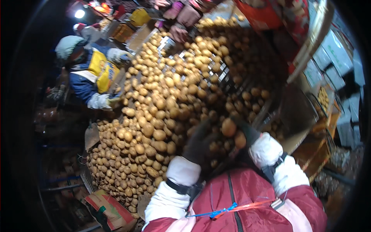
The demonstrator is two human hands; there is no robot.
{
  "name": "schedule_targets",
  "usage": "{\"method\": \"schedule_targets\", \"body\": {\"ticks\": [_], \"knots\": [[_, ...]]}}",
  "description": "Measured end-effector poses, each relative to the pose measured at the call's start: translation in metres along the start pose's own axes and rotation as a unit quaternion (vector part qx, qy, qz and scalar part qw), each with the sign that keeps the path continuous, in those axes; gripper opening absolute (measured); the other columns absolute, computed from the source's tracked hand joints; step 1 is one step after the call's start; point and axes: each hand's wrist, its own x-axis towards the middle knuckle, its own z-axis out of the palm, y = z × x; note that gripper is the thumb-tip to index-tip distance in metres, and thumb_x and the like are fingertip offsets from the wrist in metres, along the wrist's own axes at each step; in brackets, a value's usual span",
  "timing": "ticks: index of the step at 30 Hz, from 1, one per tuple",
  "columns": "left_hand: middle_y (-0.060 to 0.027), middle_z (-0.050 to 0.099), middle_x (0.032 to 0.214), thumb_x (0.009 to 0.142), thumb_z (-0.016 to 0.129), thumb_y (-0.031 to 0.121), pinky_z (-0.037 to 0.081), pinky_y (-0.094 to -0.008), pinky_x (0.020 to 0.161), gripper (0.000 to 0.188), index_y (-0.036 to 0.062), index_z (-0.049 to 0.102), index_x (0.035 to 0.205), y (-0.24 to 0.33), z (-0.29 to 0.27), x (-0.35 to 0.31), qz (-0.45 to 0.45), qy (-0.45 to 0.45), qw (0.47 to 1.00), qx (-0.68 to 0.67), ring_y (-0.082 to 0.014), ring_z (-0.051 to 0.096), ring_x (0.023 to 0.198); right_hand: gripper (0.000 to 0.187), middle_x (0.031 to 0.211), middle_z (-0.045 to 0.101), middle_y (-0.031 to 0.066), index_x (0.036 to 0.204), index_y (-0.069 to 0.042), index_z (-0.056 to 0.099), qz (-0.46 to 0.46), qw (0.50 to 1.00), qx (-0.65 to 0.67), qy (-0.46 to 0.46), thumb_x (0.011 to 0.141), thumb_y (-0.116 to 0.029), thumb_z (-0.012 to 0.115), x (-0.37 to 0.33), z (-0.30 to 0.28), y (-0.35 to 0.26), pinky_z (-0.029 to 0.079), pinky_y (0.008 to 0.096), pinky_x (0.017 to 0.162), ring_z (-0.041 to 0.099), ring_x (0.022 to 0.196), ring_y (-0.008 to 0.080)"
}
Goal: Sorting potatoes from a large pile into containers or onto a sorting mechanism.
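Note:
A large heap of potatoes (159, 134) spreads over a sorting surface in front of me. My left hand (201, 140), in a dark glove, reaches into the near side of the heap with its fingers stretched forward. Potatoes lie just beside it, and its fingertips blend into the shadow. My right hand (246, 130), gloved alike, closes around a larger potato (228, 127) close to my body. Another potato (240, 139) sits right below that one, against the same glove. White sleeve covers and dark wrist straps show on both forearms.
Across the heap at left, a person (96, 71) in blue and yellow works with gloved hands. More gloved hands (181, 19) reach in from the far side. A metal grate (220, 73) shows between potatoes. A paper sack (109, 208) stands at lower left; white boxes (336, 50) are stacked right.

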Motion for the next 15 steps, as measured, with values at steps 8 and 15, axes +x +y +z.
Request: {"method": "schedule_targets", "body": {"ticks": [8, 15], "knots": [[-0.0204, 0.051, 0.138, 0.084, 0.072, 0.013, 0.039, -0.0448, 0.11, 0.058, 0.004, 0.053, 0.139, -0.083, -0.059, -0.026, -0.028, 0.088, 0.984, 0.151, -0.0367, 0.048, 0.129, 0.062, 0.098, 0.072, 0.0175, 0.123, -0.006, 0.06, -0.059, 0.995, 0.015, 0.077, 0.099, -0.061, 0.046, -0.043, -0.073, -0.006, 0.058, 0.0373, 0.048, 0.068, 0.056, 0.0262], [-0.022, 0.039, 0.152, 0.084, 0.071, 0.021, 0.03, -0.0514, 0.116, 0.064, 0.0103, 0.05, 0.144, -0.127, -0.059, -0.054, -0.001, 0.075, 0.897, 0.435, -0.0443, 0.035, 0.14, 0.06, 0.094, 0.072, 0.0167, 0.115, -0.005, 0.063, -0.22, 0.953, 0.035, 0.207, 0.097, -0.061, 0.049, -0.1, -0.101, 0.007, 0.059, 0.0382, 0.048, 0.068, 0.055, 0.025]]}}
